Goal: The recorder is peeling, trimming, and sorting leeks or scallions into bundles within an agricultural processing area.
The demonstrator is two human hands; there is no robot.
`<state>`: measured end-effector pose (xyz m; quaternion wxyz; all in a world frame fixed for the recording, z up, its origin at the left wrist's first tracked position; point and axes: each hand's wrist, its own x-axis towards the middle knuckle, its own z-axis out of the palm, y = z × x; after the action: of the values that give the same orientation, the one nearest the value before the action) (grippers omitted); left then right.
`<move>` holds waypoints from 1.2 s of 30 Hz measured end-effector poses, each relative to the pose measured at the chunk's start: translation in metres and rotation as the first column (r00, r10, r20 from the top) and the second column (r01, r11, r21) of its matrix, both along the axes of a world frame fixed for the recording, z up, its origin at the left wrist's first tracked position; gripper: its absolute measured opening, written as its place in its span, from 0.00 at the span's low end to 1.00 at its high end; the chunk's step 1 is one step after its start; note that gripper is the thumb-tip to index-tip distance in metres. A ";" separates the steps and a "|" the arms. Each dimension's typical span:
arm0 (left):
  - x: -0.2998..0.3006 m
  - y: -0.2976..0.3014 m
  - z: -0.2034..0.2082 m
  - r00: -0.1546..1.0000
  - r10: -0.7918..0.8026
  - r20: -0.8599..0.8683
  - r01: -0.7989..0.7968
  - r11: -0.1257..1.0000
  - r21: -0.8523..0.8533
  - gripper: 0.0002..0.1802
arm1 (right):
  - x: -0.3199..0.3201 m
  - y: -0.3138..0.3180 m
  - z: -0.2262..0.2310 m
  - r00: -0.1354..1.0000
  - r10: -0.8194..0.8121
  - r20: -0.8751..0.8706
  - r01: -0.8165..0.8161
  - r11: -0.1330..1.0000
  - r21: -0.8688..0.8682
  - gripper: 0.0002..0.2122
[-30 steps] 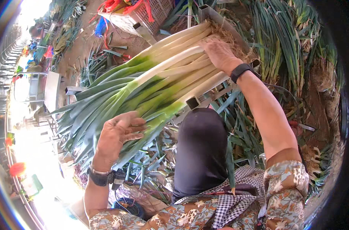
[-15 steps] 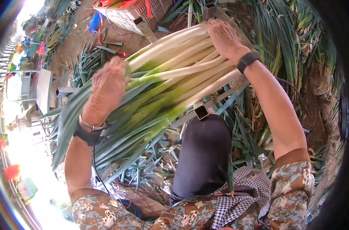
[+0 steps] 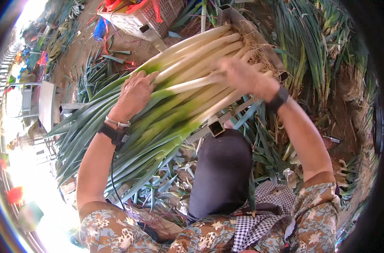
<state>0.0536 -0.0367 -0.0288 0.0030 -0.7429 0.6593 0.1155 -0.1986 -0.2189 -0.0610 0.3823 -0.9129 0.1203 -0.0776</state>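
Observation:
A thick pile of long green onions [image 3: 187, 99] lies slantwise on a metal frame [image 3: 255, 38], white shanks and roots at the upper right, green leaves at the lower left. My left hand [image 3: 134, 93] lies over the upper stalks where white turns green, its fingers curled down around them. Over the white shanks near the roots is my right hand [image 3: 249, 80], smeared by motion. One shank ends under its fingertips, and I cannot make out whether it is gripped. A dark band circles each wrist.
A pale plastic crate [image 3: 147, 21] with red ties stands at the far side, a blue item [image 3: 100, 28] left of it. More green onions [image 3: 303, 46] are heaped at right. Below the frame are my dark-clad knee [image 3: 220, 177] and scattered leaf trimmings [image 3: 158, 181].
My right hand has come down and left from the root ends onto the white shanks, uncovering the roots. My left hand has shifted right and settled lower on the stalks.

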 end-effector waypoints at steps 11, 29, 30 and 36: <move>-0.003 0.005 0.041 0.995 0.088 0.052 -0.085 0.995 -0.044 0.20 | 0.022 0.047 0.010 0.978 -0.013 0.210 0.169 0.644 -0.746 0.04; -0.008 -0.024 0.028 0.990 0.021 -0.139 0.013 0.971 0.238 0.38 | 0.017 -0.037 -0.020 0.980 -0.198 0.001 0.188 0.933 -0.308 0.26; -0.007 -0.021 0.029 0.990 0.028 -0.136 0.006 0.971 0.241 0.35 | 0.017 -0.040 -0.020 0.972 -0.201 -0.125 0.170 0.960 -0.222 0.29; -0.031 -0.005 0.029 0.997 0.069 0.027 -0.061 0.973 -0.221 0.26 | 0.028 -0.038 -0.011 0.985 -0.167 0.036 0.154 0.783 -0.603 0.23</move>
<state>0.0230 -0.0418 0.0005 -0.0719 -0.7616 0.6434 0.0290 -0.1708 -0.2570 -0.0725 0.0623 -0.9741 0.1701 -0.1351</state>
